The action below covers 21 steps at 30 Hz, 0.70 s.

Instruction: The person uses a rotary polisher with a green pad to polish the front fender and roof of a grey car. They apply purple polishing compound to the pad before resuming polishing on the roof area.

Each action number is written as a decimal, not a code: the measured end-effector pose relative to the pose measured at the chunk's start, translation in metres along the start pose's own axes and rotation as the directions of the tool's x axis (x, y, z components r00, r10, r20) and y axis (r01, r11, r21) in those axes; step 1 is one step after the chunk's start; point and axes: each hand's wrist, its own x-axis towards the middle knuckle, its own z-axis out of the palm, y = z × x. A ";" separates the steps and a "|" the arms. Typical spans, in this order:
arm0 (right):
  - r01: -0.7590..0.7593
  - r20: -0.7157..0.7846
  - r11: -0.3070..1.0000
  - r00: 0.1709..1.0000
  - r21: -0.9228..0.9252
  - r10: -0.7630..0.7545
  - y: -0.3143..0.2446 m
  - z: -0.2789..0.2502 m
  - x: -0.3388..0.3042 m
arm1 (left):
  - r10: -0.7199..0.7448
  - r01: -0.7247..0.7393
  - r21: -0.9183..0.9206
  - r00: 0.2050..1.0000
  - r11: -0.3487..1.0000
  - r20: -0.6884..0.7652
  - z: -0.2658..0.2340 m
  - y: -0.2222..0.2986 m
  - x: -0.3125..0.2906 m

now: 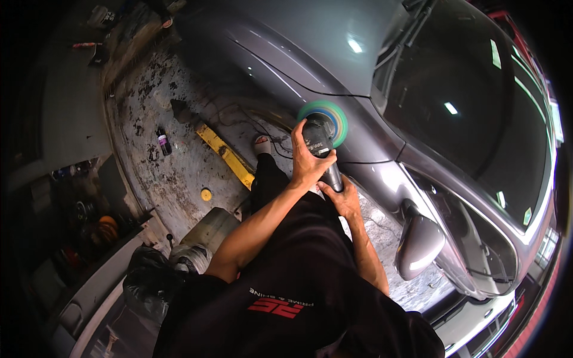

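Note:
A black electric car polisher [317,142] with a round green and blue pad [338,117] lies against the grey front fender [364,122] of a car, just below the hood's edge. My left hand [306,161] is wrapped over the polisher's head, thumb and fingers spread around its body. Lower down, my right hand [345,200] grips the rear handle. The pad's face is hidden against the paint, and its rim looks smeared as if turning. A dark power cord [262,128] runs across the floor to the left of the machine.
The car's side mirror [419,241] juts out at my right. A yellow metal bar [225,156] lies on the stained floor, near a small bottle [164,143] and a round yellow disc [206,194]. Black plastic bags [149,283] sit at lower left.

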 end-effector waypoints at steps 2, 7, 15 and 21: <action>-0.021 0.010 0.993 1.000 -0.112 0.023 -0.031 0.014 0.015 | -0.037 0.035 -0.036 0.998 0.999 -0.049 -0.021 -0.020 0.018; 0.022 -0.016 0.975 1.000 -0.222 -0.026 -0.097 0.055 0.055 | -0.266 0.241 -0.163 0.951 0.957 -0.157 -0.068 -0.051 0.073; 0.049 0.009 0.946 0.999 -0.321 -0.049 -0.194 0.113 0.128 | -0.310 0.251 -0.229 0.910 0.940 -0.274 -0.134 -0.106 0.172; 0.100 0.080 0.930 0.994 -0.352 -0.076 -0.266 0.157 0.178 | -0.355 0.265 -0.284 0.873 0.921 -0.334 -0.191 -0.140 0.246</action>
